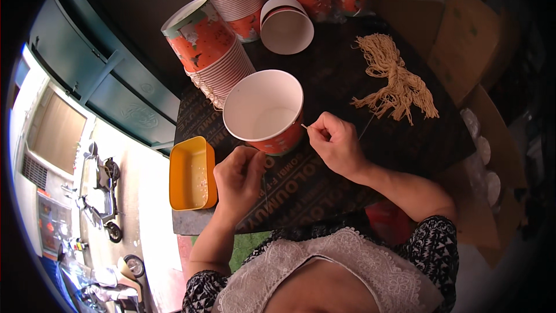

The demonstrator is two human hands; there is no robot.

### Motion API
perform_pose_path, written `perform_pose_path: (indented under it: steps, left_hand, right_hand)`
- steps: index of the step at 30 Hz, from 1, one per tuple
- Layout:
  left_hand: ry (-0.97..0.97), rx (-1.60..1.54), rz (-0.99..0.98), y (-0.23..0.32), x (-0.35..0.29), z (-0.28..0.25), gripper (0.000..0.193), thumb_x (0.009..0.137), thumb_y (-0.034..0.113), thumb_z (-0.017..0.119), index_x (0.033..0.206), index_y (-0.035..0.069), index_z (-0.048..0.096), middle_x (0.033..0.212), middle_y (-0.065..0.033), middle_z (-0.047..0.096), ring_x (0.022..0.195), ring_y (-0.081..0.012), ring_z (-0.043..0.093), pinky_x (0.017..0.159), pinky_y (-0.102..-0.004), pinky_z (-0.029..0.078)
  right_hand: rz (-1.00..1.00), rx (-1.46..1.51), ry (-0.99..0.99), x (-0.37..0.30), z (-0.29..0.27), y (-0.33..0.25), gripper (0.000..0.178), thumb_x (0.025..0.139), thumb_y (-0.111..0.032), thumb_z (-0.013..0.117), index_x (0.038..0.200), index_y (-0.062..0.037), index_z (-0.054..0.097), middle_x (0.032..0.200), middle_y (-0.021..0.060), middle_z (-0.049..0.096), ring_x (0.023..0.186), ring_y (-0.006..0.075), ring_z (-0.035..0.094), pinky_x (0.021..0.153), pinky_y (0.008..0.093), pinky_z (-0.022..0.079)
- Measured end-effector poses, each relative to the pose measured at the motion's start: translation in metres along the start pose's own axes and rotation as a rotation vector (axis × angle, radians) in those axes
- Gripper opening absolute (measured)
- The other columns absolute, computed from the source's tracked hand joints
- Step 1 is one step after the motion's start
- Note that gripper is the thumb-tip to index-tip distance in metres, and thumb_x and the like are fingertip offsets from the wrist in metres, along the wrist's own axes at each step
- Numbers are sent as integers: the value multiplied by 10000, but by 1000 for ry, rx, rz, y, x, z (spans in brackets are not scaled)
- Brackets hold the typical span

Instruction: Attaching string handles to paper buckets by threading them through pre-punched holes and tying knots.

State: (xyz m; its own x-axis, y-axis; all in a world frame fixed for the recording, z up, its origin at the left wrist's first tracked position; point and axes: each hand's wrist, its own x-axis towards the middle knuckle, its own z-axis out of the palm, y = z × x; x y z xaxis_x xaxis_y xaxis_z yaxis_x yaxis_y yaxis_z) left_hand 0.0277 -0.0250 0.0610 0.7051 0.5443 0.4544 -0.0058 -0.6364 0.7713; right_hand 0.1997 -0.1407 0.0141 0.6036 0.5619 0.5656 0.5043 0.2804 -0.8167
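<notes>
Orange-and-white paper bucket: we have it mouth-up on our black printed tabletop, probably for two-sided reach.
Right hand: pinches a thin pale string beside it.
Left hand: curled closed; contents we cannot tell.

The left hand is curled inward; the right hand, apart from it and slightly farther forward, makes a fingertip pinch. The left forearm runs back behind its hand; the right forearm slants outward.
</notes>
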Motion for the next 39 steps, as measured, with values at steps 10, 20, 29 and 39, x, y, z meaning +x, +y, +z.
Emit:
perform_pose_path:
  steps: [10, 20, 29, 39]
  left_hand:
    - [8, 68, 40, -3, 3, -14, 127, 897, 40, 604, 781, -10, 585, 634, 8, 552, 571, -44, 463, 524, -201, 379]
    - [26, 115, 96, 1, 15, -21, 101, 866, 13, 631, 782, -5, 578, 585, -58, 529, 505, -91, 481, 474, -254, 383]
    - [-456, 243, 284, -7, 95, -23, 450, 831, -15, 565, 1276, 15, 498, 1226, -197, 500, 1186, -368, 475, 988, -398, 412]
    - [-897, 280, 177, -19, 132, 8, 233, 845, 117, 579, 1035, 42, 691, 941, -139, 686, 910, -275, 638, 871, -351, 468]
  right_hand:
    - [6, -14, -12, 4, 9, 8, 216, 835, 19, 618, 688, -15, 463, 582, 0, 474, 568, 29, 397, 479, 241, 359]
    - [-4, -63, -31, 9, 12, 9, 189, 818, 3, 630, 706, -5, 479, 592, 108, 551, 508, 138, 535, 480, 299, 428]
    - [-31, -81, -40, 13, 17, 8, 119, 820, 10, 621, 757, 6, 520, 635, 118, 601, 552, 185, 610, 505, 298, 459]
    - [1, -63, 3, 13, 21, 13, 71, 829, 15, 610, 786, 17, 554, 664, 82, 602, 609, 77, 543, 536, 264, 445]
